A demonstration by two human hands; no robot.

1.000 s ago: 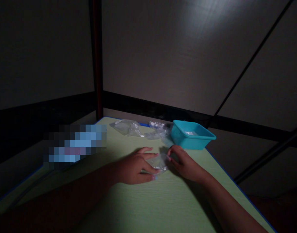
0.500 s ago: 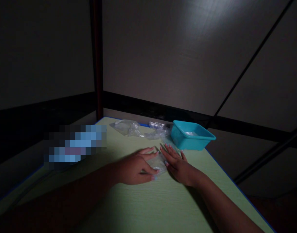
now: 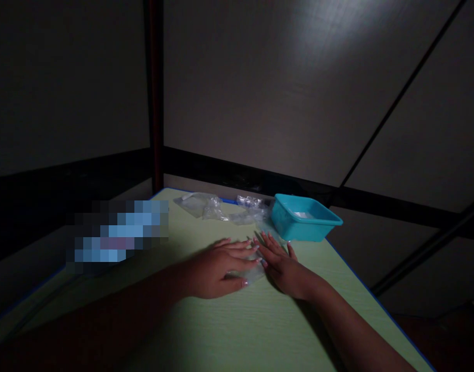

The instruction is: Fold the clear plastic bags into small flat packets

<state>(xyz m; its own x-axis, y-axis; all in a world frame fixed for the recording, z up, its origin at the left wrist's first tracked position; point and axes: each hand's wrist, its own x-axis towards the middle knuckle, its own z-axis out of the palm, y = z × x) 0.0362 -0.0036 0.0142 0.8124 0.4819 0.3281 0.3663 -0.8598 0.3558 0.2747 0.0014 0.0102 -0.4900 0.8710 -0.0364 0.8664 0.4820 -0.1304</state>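
A clear plastic bag lies flat on the pale green table, mostly covered by my two hands. My left hand rests on it from the left, palm down with the fingers stretched out. From the right, my right hand presses on the bag, its fingers spread and pointing away from me. The fingertips of both hands nearly meet over the plastic. Whether anything is inside the bag, I cannot tell.
Crumpled clear plastic bags lie along the table's far edge. A turquoise basin stands at the back right with something pale inside. A blurred-out bluish object is at the left. Panelled walls rise behind the table.
My left hand's fingers have straightened and slid slightly right across the bag, closer to the right hand. The right hand stays almost in place.
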